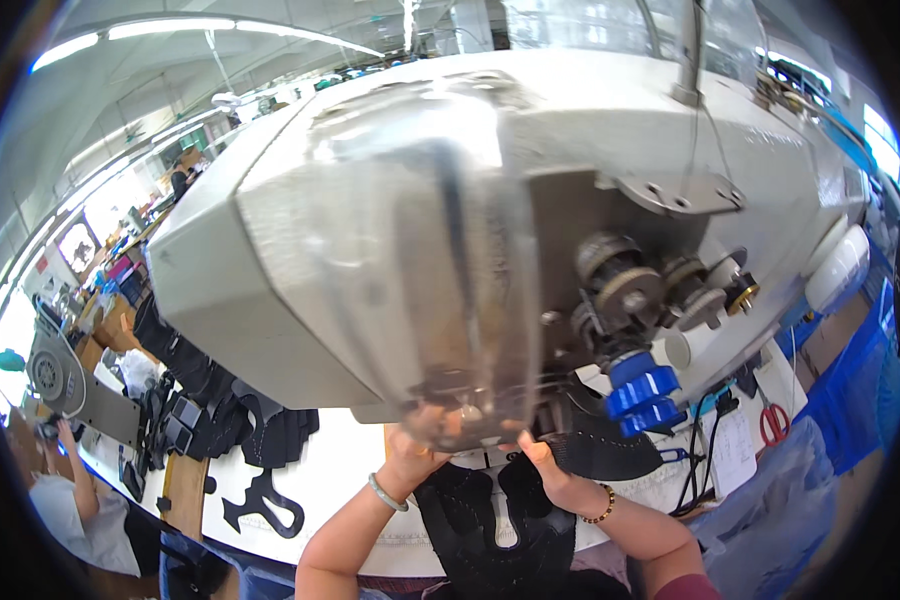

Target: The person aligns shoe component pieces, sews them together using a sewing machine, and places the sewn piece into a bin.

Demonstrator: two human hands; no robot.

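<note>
fingers (pixel 536 456) at black fabric (pixel 455 535), white tabletop (pixel 348 462), workshop ceiling lights (pixel 170 28)

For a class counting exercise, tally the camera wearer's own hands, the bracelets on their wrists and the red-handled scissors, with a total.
Hands (left hand, right hand): 2
Bracelets (pale bangle, beaded bracelet): 2
Red-handled scissors: 1
Total: 5

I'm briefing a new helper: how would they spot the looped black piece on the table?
Find the white sewing machine, then the white tabletop beneath. Left of the left hand lies the black piece, nearer the person than the overlapping black pieces. Unlike them, it is slim with an open loop.
</note>
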